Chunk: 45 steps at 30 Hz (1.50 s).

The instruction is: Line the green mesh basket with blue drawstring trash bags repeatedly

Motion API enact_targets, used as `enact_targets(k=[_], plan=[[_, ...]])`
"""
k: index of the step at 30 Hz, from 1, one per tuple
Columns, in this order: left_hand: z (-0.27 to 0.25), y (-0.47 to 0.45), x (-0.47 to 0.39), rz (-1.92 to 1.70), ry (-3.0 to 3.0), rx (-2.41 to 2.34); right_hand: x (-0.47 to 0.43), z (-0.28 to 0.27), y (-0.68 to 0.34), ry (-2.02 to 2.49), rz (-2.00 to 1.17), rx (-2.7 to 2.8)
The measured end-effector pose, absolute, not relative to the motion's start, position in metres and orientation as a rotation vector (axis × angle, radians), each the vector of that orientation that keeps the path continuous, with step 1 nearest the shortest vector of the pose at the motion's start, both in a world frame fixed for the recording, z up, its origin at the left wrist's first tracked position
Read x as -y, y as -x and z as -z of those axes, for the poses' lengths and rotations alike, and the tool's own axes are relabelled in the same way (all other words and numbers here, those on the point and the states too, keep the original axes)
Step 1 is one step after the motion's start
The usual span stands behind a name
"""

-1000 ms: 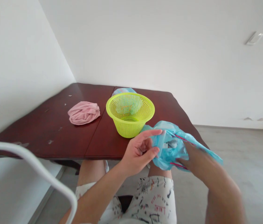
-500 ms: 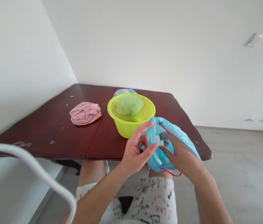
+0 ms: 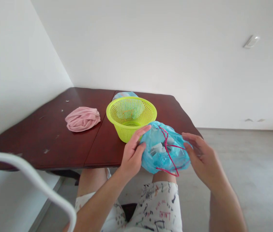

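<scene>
A light-blue plastic bag (image 3: 148, 158) with a pink-red drawstring (image 3: 169, 154) hangs over my right thigh, in front of the table edge. White and dark crumpled contents (image 3: 159, 148) show through its mouth; I cannot make out what they are. My left hand (image 3: 133, 153) grips the bag's left side, thumb in front and fingers behind. On the opposite side, my right hand (image 3: 204, 158) pinches the bag's rim between thumb and fingers. Just behind the bag stands a yellow-green plastic basket (image 3: 120, 127) with mesh walls, and no contents show in it.
A folded pink cloth (image 3: 83, 119) lies left of the basket on the dark red wooden table (image 3: 97, 145). Behind the basket is another light-blue plastic bundle (image 3: 125, 94). A white curved tube (image 3: 30, 174) crosses the lower left. White walls border the table.
My right hand has come out of the bag's mouth and moved to its right rim. The bag has turned, and its drawstring now crosses the opening. The view has shifted slightly right.
</scene>
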<state>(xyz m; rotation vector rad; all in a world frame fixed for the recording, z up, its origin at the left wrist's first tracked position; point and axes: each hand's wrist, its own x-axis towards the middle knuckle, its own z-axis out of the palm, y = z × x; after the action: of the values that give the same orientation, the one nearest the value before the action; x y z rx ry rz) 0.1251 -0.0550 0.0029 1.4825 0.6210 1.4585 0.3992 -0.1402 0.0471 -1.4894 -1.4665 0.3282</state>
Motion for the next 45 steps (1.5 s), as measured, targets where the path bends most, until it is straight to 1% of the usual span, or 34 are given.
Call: enact_targets(k=[4, 9, 12, 16, 20, 22, 24, 26, 27, 29, 31, 32, 35, 39, 42, 45], plan=[[-0.002, -0.121, 0.051, -1.434, -1.559, -0.628, 0.126, -0.017, -0.405, 1.534, -0.272, 1.598], [-0.003, -0.115, 0.05, -1.427, -1.678, -0.635, 0.111, 0.011, -0.412, 1.795, 0.004, 1.75], [-0.003, -0.111, 0.05, -1.414, -1.736, -0.638, 0.104, 0.018, -0.415, 1.919, 0.09, 1.846], [-0.003, -0.105, 0.049, -1.421, -1.777, -0.655, 0.103, 0.011, -0.418, 1.957, 0.022, 1.833], [-0.007, -0.1, 0.054, -1.452, -1.883, -0.742, 0.113, -0.004, -0.419, 1.844, -0.134, 1.616], [-0.013, -0.098, 0.063, -1.56, -1.955, -0.898, 0.12, -0.012, -0.418, 1.743, -0.202, 1.479], [-0.021, -0.098, 0.077, -1.767, -2.03, -1.028, 0.125, -0.02, -0.414, 1.614, -0.263, 1.355], [-0.03, -0.101, 0.091, -1.853, -2.156, -0.942, 0.129, -0.028, -0.409, 1.5, -0.325, 1.259], [-0.034, -0.104, 0.097, -1.761, -2.232, -0.847, 0.129, -0.032, -0.406, 1.466, -0.359, 1.229], [-0.04, -0.113, 0.104, -1.385, -2.329, -0.739, 0.13, -0.037, -0.399, 1.43, -0.411, 1.207], [-0.039, -0.127, 0.103, -1.07, -2.297, -0.801, 0.129, -0.041, -0.393, 1.407, -0.453, 1.214], [-0.035, -0.134, 0.1, -0.992, -2.249, -0.846, 0.129, -0.041, -0.391, 1.389, -0.477, 1.212], [-0.013, -0.156, 0.087, -0.86, -2.02, -0.803, 0.129, -0.039, -0.385, 1.325, -0.577, 1.17], [0.009, -0.171, 0.079, -0.755, -1.531, -0.481, 0.134, -0.034, -0.38, 1.271, -0.638, 1.174], [0.004, -0.168, 0.08, -0.794, -1.359, -0.369, 0.14, -0.032, -0.375, 1.243, -0.632, 1.295], [-0.011, -0.157, 0.08, -0.877, -1.426, -0.435, 0.144, -0.031, -0.369, 1.309, -0.614, 1.374]])
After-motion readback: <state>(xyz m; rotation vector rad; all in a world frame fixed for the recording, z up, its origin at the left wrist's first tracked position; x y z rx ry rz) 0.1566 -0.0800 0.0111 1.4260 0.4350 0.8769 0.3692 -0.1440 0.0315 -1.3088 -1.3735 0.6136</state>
